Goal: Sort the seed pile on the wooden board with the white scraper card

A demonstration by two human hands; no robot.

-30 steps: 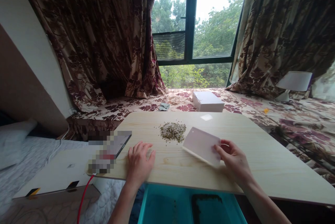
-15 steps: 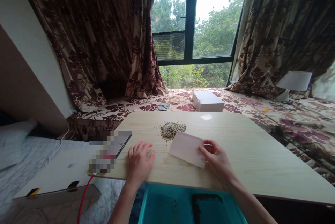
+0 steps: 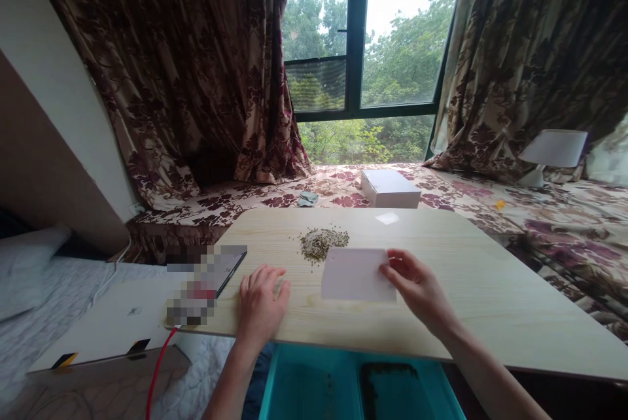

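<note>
My right hand [image 3: 413, 281] pinches the right edge of a thin, white, rectangular plastic sheet [image 3: 357, 276] between thumb and fingers. The sheet is held over the pale wooden table [image 3: 490, 302], close to the near side of a pile of small green and white grains [image 3: 322, 243]. It hides part of the tabletop behind it. Flat on the table to the left lies my left hand [image 3: 263, 297], fingers apart, holding nothing. Below the table's near edge sits a turquoise divided bin [image 3: 309, 387], its right compartment holding a dark-edged area.
A dark flat device [image 3: 233, 269], partly blurred out, lies at the table's left edge with a red cable [image 3: 156, 367]. Beyond the table are a white box [image 3: 390, 190], a grey-green cloth [image 3: 308, 199] and a white lamp [image 3: 554, 148] on the patterned window seat.
My right hand moved left with the sheet, towards the pile's near side, then slightly back right, and the sheet's tilt changed. My left hand stayed in place.
</note>
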